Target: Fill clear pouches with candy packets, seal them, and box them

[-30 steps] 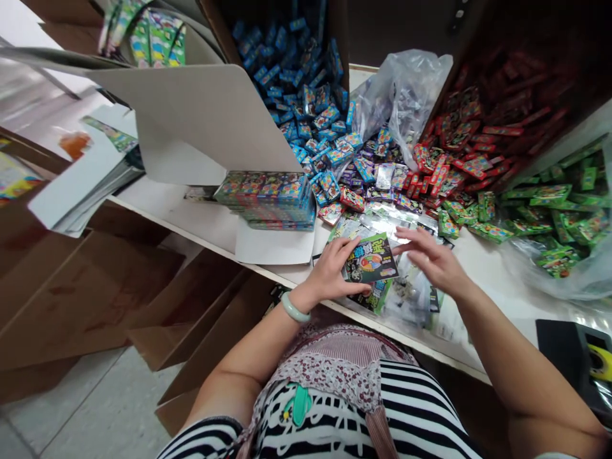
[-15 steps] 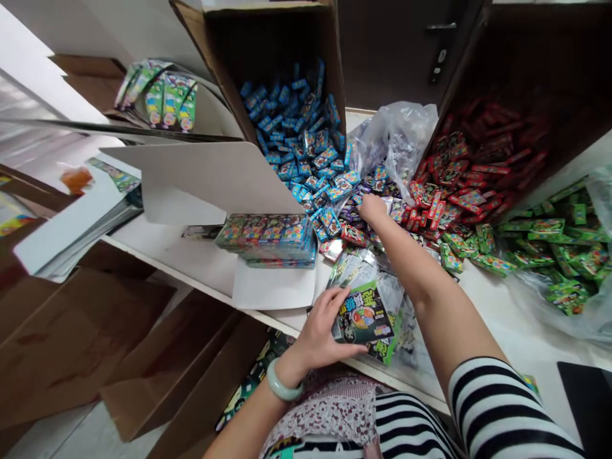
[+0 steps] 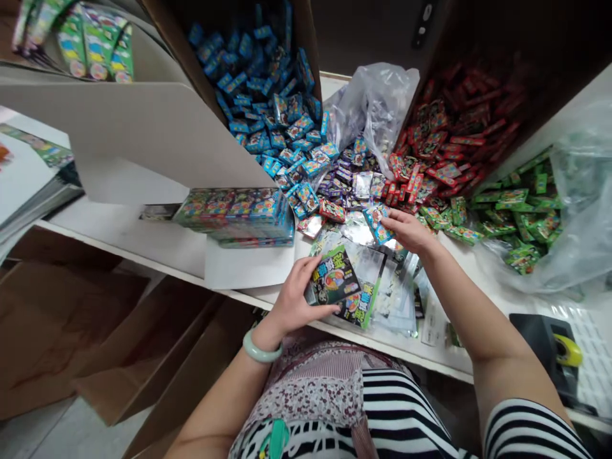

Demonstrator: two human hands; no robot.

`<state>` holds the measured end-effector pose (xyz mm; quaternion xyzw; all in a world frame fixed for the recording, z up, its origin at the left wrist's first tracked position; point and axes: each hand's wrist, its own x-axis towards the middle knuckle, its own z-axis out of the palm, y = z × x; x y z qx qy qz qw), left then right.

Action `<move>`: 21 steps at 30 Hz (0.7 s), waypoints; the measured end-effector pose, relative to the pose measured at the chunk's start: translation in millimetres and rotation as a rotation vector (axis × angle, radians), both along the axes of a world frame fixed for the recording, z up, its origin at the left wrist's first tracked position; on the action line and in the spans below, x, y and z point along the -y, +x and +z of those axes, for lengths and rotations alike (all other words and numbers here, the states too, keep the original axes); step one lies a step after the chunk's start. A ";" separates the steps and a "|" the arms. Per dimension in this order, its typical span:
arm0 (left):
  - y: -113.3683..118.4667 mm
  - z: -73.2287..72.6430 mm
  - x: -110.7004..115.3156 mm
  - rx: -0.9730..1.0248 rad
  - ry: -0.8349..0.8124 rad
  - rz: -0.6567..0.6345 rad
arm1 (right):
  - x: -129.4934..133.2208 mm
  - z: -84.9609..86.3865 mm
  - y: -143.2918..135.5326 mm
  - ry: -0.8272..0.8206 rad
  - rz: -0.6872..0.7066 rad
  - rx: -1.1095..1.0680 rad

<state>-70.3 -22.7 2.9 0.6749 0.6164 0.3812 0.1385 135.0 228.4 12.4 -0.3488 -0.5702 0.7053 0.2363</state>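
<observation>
My left hand [image 3: 296,294] grips a black and green printed packet [image 3: 335,278] by its left side, thumb below and fingers above. My right hand [image 3: 406,229] pinches a small blue candy pack [image 3: 377,223] over the silver wrappers, to the upper right of the packet. Under the held packet lie more flat printed packets [image 3: 366,299] and clear bags [image 3: 396,299]. Just beyond the right hand are purple packs [image 3: 340,175] and red packs [image 3: 406,178].
Blue packs [image 3: 258,121] spill from a carton at the back; green packs [image 3: 521,217] lie in plastic at the right. A wrapped stack [image 3: 234,213] stands left beside a white card flap [image 3: 157,134]. A black tape dispenser [image 3: 545,344] sits front right.
My right hand has come back from the pile toward the packet, now with a blue pack in its fingers. My left hand keeps hold of its packet. The camera view has shifted.
</observation>
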 end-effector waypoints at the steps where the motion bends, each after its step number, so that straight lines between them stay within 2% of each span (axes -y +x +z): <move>1: 0.3 0.6 0.5 -0.001 0.004 0.004 | 6.1 -1.1 8.7 0.004 0.015 -0.002; 3: 0.7 0.8 1.9 -0.004 0.012 0.015 | 15.3 -3.2 22.4 0.065 0.053 0.008; 5: 1.0 -0.1 3.7 -0.007 0.018 0.031 | 22.4 -6.2 31.9 0.211 0.076 0.028; 10: 2.7 -2.9 7.9 -0.013 0.037 0.063 | 42.7 -28.4 43.0 0.968 0.094 0.154; 12: 4.2 -3.2 8.8 -0.022 0.034 0.055 | 52.1 -42.3 47.0 1.161 0.159 0.214; 15: 6.0 -2.4 9.7 -0.036 0.028 0.039 | 64.8 -56.3 58.9 1.294 0.278 0.308; 17: 5.8 -1.9 10.3 -0.042 0.027 0.039 | 72.2 -57.2 70.9 1.336 0.331 0.390; 19: 5.2 -2.2 10.6 -0.052 0.017 0.048 | 79.8 -53.1 81.7 1.338 0.279 0.481; 21: 5.6 -3.7 10.1 -0.061 0.003 0.055 | 89.0 -48.5 86.0 1.273 0.134 0.578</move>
